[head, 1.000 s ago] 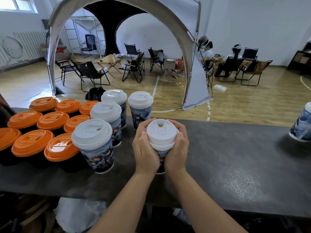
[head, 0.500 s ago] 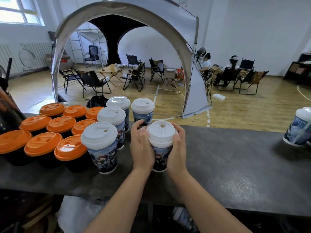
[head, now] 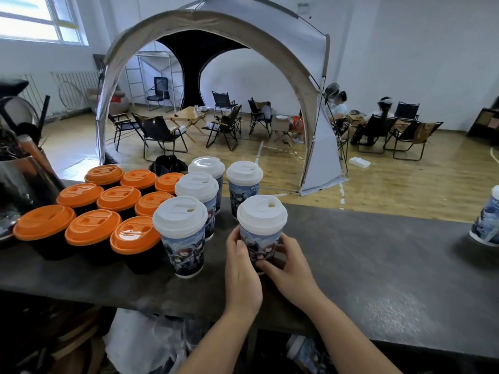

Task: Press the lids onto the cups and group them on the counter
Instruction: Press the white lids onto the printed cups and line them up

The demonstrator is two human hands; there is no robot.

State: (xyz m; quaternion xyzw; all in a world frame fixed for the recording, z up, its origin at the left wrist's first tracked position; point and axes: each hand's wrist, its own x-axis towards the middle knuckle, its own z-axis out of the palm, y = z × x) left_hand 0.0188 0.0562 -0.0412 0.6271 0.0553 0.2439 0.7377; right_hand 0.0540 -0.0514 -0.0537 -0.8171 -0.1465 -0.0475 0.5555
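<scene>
Held cup (head: 260, 240): upright on the counter (head: 364, 255), near its front edge, white lid (head: 261, 215) seated on top.
Left hand (head: 241, 268): fingers are curled round the cup's lower left side.
Right hand (head: 288, 265): fingers are wrapped round the cup's lower right side, thumb across the print.
Group (head: 189, 211): four white-lidded cups are stood toward the left end, beside the orange-lidded ones (head: 108, 209).
Key relation: the group lies left of the grip; a gap is seen between the held cup and the nearest cup (head: 183, 236).
Nearer hand: the left.
Axis: vertical, to be kept so in a leftward slide.
Stray cup (head: 486, 220): left at the right end, well apart.
</scene>
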